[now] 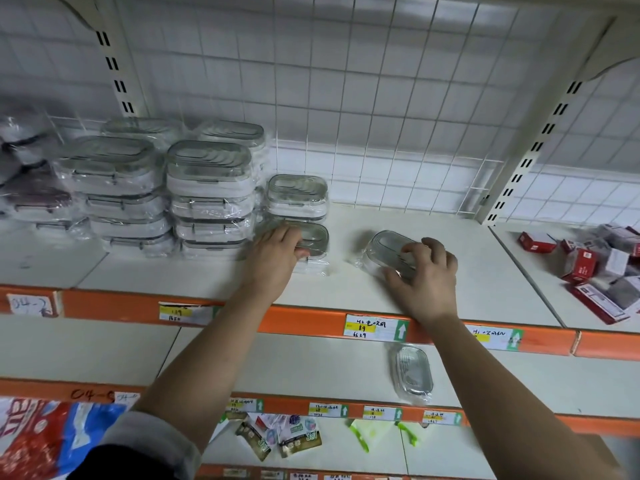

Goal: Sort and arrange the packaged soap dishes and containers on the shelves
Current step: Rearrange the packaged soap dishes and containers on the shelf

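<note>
Grey sleeve (156, 434) at seven o'clock, two bare forearms reaching up to the top shelf (485, 282): that is what I see on my feed. The left hand (277, 252) curls its fingers over the bottom soap dish (317, 237) of a two-high pile, just at three o'clock of taller stacks of containers (207, 192). The right hand (427, 271) grips a loose soap dish (386, 252) by its near end, fingers spread and bent on the lid. It lies angled toward eleven o'clock, apart from the pile. Each dish is a rounded oblong, a pale base under a clear, grey-rimmed lid, sealed in crinkled clear film. A third soap dish (414, 374) lies on the shelf below, at five o'clock.
</note>
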`<state>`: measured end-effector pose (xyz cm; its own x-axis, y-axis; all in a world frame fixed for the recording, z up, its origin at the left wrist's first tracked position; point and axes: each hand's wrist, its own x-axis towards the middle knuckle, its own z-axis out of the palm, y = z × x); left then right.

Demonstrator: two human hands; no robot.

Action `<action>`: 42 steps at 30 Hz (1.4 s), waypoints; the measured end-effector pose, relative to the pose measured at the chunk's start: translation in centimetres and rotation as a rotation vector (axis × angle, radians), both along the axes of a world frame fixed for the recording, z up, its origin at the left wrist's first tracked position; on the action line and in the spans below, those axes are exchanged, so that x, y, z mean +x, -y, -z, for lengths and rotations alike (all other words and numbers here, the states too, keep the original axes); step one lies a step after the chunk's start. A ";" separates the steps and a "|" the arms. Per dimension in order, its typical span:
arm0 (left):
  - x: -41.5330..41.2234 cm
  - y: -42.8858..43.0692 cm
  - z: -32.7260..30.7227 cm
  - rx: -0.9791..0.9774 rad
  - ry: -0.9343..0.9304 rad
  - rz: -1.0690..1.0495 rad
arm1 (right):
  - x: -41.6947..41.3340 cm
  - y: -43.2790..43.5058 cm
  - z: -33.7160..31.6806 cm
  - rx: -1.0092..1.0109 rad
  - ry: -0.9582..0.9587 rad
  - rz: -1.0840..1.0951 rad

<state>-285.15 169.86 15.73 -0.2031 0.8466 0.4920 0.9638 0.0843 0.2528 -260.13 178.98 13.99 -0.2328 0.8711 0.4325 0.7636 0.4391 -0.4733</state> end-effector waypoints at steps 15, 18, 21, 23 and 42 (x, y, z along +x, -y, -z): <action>-3.4 5.8 -0.3 0.211 -0.197 0.059 | -2.6 1.5 -3.2 0.041 -0.327 -0.205; -4.7 6.6 0.4 0.238 -0.196 0.038 | -6.1 1.9 -4.6 0.062 -0.322 -0.383; -4.8 6.6 0.8 0.276 -0.180 0.037 | -9.3 2.0 -5.1 0.082 -0.262 -0.510; -4.6 6.5 1.1 0.305 -0.210 0.048 | -10.9 2.0 -4.9 0.092 -0.232 -0.547; -4.6 6.9 1.0 0.304 -0.265 0.034 | -13.5 2.8 -3.6 0.176 -0.020 -0.442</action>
